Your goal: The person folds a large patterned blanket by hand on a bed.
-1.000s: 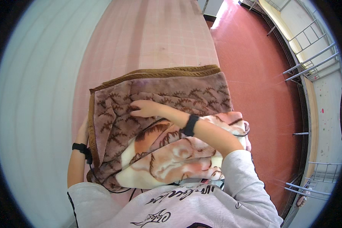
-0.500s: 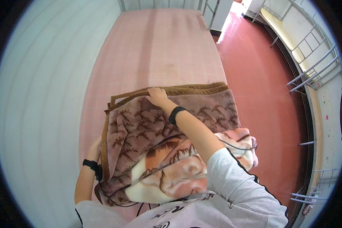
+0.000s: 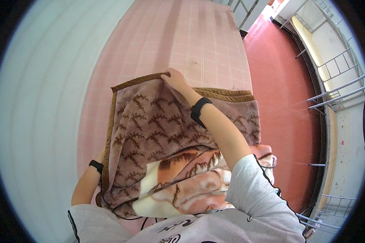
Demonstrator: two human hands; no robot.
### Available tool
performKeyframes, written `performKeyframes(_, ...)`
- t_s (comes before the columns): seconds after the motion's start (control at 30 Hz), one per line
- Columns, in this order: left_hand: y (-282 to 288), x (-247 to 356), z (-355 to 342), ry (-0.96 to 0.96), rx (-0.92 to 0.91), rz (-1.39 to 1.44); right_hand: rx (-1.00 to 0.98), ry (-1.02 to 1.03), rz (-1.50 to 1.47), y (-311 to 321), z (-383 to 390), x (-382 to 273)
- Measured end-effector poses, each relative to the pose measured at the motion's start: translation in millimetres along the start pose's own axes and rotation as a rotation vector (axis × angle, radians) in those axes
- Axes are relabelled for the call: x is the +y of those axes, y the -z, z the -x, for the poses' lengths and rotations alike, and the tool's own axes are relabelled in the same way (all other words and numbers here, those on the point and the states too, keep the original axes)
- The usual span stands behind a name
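A thick plush blanket (image 3: 150,115) lies folded in layers on a pink checked mattress (image 3: 121,52). Its upper layer is mauve with dark brown sprigs and a brown trim; the folded-back part near my body is cream, orange and pink. At the far edge, my right hand (image 3: 175,79) pinches the trim and holds that layer raised. My left hand (image 3: 101,156) is at the blanket's left side, its fingers hidden behind the trimmed edge. Both wrists wear black bands, and a thin black cord runs along the near part of the blanket.
A pale wall (image 3: 40,121) borders the bed on the left. To the right is a red floor (image 3: 286,101), with metal bunk bed frames (image 3: 336,65) along the far side. A bed rail (image 3: 243,10) stands at the far right corner of the mattress.
My right hand has lifted the far trim and moved it away from me, so the upper layer's left part stands higher and flatter. My left hand stays by the left edge.
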State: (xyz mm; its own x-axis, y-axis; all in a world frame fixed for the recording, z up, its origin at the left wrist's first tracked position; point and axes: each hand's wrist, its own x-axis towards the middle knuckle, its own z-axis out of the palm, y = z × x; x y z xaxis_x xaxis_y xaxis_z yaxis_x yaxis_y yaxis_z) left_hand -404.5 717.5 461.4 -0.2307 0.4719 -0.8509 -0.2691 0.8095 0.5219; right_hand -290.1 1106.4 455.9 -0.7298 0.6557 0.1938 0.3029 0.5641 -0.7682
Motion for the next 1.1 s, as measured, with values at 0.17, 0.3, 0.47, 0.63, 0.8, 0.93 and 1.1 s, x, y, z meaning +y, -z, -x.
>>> performKeyframes(0.17, 2.2, -1.4, 0.1, 0.013, 0.027, 0.020, -0.078, -0.008, 0.360, -16.6, 15.2, -3.9)
performKeyframes(0.3, 6.4, -0.1, -2.7, 0.008, 0.070, 0.058, 0.192, 0.235, 0.383, -1.2, 39.7, 15.6)
performKeyframes(0.47, -0.7, 9.8, 2.7, -0.025, 0.121, 0.111, -0.220, -0.061, 0.516, 115.0, 78.6, 80.4)
performKeyframes(0.63, -16.6, 27.3, 23.6, -0.089, 0.189, 0.227, -0.105, -0.235, 0.735, 200.1, 140.5, 163.6)
performKeyframes(0.8, -37.4, 35.1, 54.7, -0.195, 0.246, 0.428, -0.054, -0.124, 0.703, 244.7, 198.7, 197.1)
performKeyframes(0.93, -53.9, 35.1, 74.3, -0.276, 0.315, 0.425, 0.024, -0.110, 0.672, 250.8, 180.5, 197.1)
performKeyframes(1.1, -23.6, 9.4, 61.1, -0.093, 0.304, 0.262, 0.218, -0.103, 0.677, 250.3, 142.0, 192.3)
